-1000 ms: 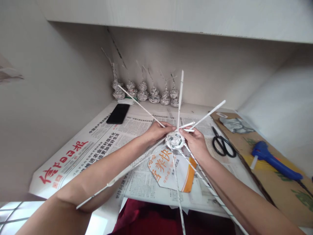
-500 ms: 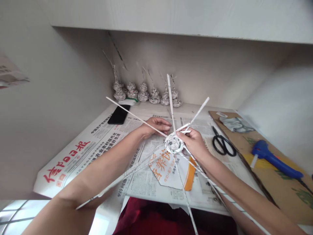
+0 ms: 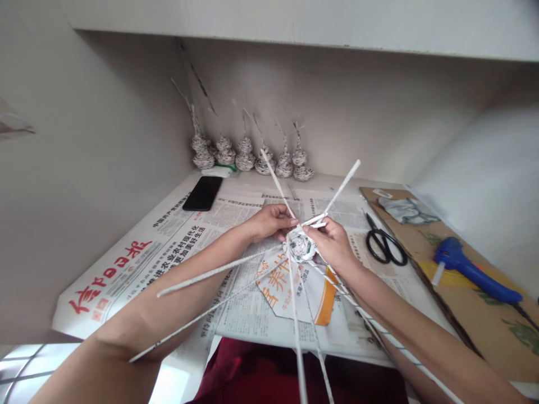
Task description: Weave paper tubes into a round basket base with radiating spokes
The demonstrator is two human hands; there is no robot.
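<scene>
A small round woven piece of rolled paper (image 3: 301,247) sits between my hands, with several long paper rods radiating from it. My left hand (image 3: 272,220) is at its upper left, thumb and fingers pinching a white paper rod (image 3: 275,179) near its base. My right hand (image 3: 332,240) grips the right edge of the woven piece, thumb on top by the short crossing rod ends. Other rods extend across my left forearm, down toward my lap and along my right forearm. Beneath the piece lies a cut carton sheet (image 3: 286,297) with orange print.
Newspaper (image 3: 168,247) covers the table. A black phone (image 3: 202,193) lies left; several woven paper gourds (image 3: 245,154) line the back wall. On the right are black scissors (image 3: 385,244), plus a blue glue gun (image 3: 475,272) and grey cloth (image 3: 406,211) on cardboard (image 3: 484,320). A shelf edge (image 3: 295,39) overhangs.
My left hand has moved to the woven piece and closed on the upright rod, which now leans left. Rods on the left have swung down toward me. My right hand keeps its grip.
</scene>
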